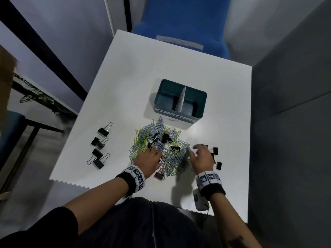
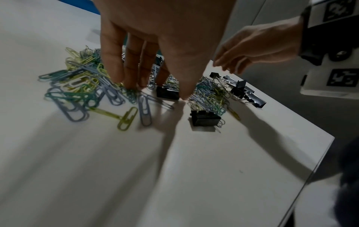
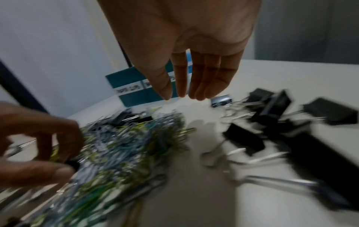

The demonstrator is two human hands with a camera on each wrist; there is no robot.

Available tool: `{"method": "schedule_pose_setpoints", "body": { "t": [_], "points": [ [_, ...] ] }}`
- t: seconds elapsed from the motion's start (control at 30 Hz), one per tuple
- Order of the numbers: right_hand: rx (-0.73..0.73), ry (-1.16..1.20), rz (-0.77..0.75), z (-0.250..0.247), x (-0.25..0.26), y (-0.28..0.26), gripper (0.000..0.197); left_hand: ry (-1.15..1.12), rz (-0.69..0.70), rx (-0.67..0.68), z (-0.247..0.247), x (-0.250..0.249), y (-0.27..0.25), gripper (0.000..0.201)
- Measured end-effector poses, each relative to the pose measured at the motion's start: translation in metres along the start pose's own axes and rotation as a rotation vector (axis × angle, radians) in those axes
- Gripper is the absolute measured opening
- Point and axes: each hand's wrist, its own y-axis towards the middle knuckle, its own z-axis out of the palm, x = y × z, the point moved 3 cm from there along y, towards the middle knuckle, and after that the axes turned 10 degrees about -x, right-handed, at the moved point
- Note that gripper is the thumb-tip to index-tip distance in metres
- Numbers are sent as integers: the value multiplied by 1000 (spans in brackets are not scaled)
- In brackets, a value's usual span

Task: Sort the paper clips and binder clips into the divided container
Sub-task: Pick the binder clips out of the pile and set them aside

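The teal divided container (image 1: 180, 101) stands on the white tabletop (image 1: 125, 83), both compartments looking bare. Just before it lies the heap of paper clips (image 1: 157, 145) mixed with binder clips (image 1: 100, 149). A blue chair (image 1: 180, 24) stands beyond. The left hand (image 1: 148, 159) presses straight fingers into the heap; the right hand (image 1: 201, 158) hovers, fingers relaxed, holding nothing.

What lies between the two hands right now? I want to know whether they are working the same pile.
The head view shows the mixed pile of paper clips with black binder clips in it, between the left hand and right hand.
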Motion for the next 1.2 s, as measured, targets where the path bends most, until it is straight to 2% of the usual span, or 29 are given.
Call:
{"method": "schedule_pose_setpoints", "body": {
  "t": [0.1,0.23,0.37,0.5,0.57,0.63,0.73,0.83,0.9,1.07,1.2],
  "points": [
    [34,-32,-111,21,38,2,33,10,-23,23,0,-2,1,46],
    [85,-138,-111,38,62,4,43,-37,-16,-28,-3,0,-2,57],
    [90,-143,-77,45,66,7,43,-140,59,-141,-5,8,-10,68],
    [49,-92,-53,40,68,7,40,-298,85,-202,-15,15,-16,55],
    [13,10,-10,32,67,6,36,-369,59,-217,-13,24,-14,54],
    [-11,176,19,24,64,5,31,-449,44,-218,-8,34,-13,61],
    [-20,534,-51,12,58,1,28,-560,36,-200,-4,45,-11,69],
    [-10,692,-80,-1,51,-6,30,-617,47,-186,-9,49,-11,69],
    [-22,731,-51,-7,43,-7,31,-616,36,-199,-10,52,-11,63],
    [-69,941,142,-13,-2,-1,31,-704,-62,-294,-21,65,-15,39],
    [47,1111,274,-15,-25,0,25,-718,-190,-426,-27,95,-27,32]
  ]
}}
